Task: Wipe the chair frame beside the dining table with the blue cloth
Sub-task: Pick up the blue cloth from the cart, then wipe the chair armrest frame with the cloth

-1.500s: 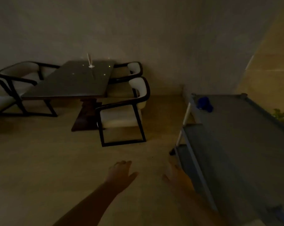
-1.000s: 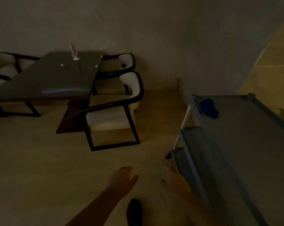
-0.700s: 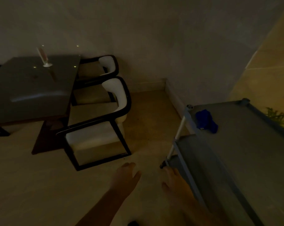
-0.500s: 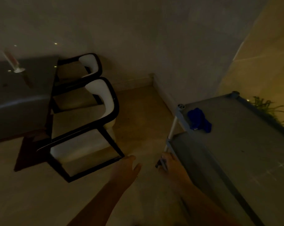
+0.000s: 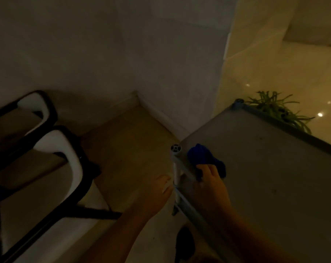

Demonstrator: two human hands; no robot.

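The blue cloth (image 5: 200, 154) lies crumpled on the near-left corner of a grey cart top (image 5: 274, 186). My right hand (image 5: 210, 185) reaches over the cart's edge, and its fingertips rest on the cloth's near side. Whether they pinch it is unclear in the dim light. Left of the cart's white corner post (image 5: 177, 168), my left hand (image 5: 159, 190) hovers above the floor, fingers loosely apart and holding nothing. The chair (image 5: 84, 168), with a dark frame and white cushions, stands at the left.
A second matching chair (image 5: 50, 111) stands behind the first, against the wall. A green plant (image 5: 274, 109) sits beyond the cart's far edge. Bare tiled floor lies between chairs and cart. A dark shoe (image 5: 185, 242) shows at the bottom.
The view has swung right and closer to the cart, and the table has left the frame. My right hand rose from beside the cart post onto the blue cloth.
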